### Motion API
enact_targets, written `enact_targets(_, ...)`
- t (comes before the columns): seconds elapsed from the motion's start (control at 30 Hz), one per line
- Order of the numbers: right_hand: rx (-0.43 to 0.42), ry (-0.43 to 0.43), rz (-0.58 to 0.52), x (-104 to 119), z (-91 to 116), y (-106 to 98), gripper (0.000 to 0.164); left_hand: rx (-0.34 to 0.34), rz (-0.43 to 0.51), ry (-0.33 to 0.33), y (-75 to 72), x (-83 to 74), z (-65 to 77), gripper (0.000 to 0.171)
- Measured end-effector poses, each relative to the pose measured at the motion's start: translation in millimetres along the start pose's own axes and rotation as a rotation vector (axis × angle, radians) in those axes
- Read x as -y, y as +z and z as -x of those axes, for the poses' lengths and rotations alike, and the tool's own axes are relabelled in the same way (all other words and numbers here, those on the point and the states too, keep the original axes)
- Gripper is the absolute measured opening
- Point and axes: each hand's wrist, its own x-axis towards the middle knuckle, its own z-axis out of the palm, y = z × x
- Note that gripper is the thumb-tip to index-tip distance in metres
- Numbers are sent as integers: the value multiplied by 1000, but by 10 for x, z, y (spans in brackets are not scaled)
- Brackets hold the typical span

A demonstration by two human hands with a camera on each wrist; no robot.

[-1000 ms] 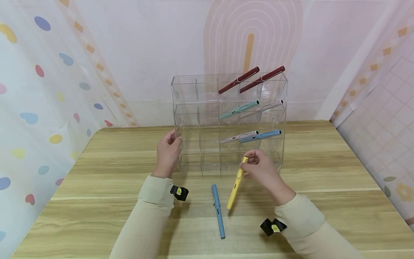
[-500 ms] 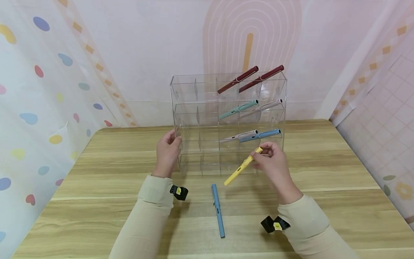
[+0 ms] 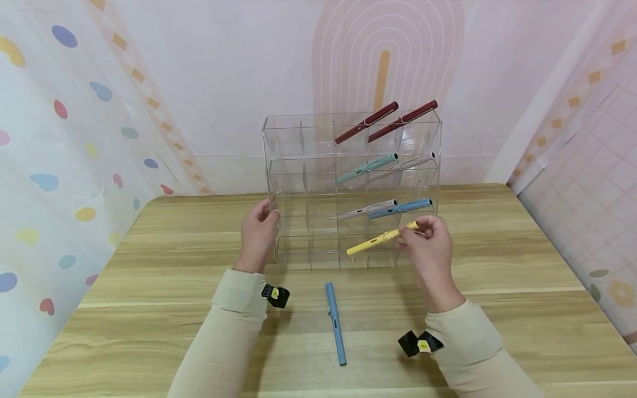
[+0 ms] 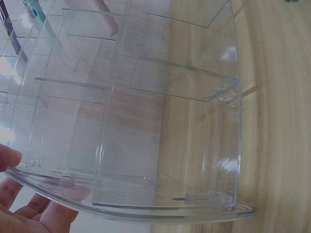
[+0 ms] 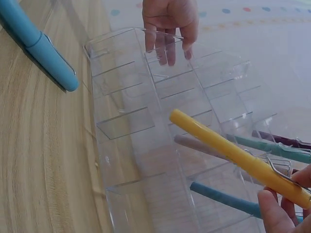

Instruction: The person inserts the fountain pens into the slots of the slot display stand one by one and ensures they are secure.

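Note:
My right hand (image 3: 430, 249) pinches a yellow capped pen (image 3: 370, 244) by its cap end. The pen slopes down to the left before the bottom row of a clear tiered pen rack (image 3: 308, 160); whether it touches the rack I cannot tell. My left hand (image 3: 259, 235) grips the rack's left side wall, thumb (image 4: 8, 158) on one face and fingers on the other. Two dark red pens (image 3: 365, 124) lean in the top row. Below sit a teal pen (image 3: 367, 169) and a pale pen (image 3: 413, 163), then a greyish pen (image 3: 368, 210) and a blue pen (image 3: 408, 207).
Another blue pen (image 3: 335, 326) lies on the wooden table (image 3: 149, 287) between my forearms, in front of the rack. A patterned cloth (image 3: 224, 83) hangs behind the table and at both sides.
My right hand has moved right and up with the yellow pen, which has swung from steep to nearly level and come up before the bottom row. The left hand stays on the rack.

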Motion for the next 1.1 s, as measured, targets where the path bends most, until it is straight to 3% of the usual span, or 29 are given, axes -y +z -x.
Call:
enact_targets(0.4,-72,-50,-20,-140,-24,54,25,-3,13,7,-6,10,9,37)
enact_targets(1.1,-62,-42,26,-397,9,201,22,-19,16,18,6,7,11,39)
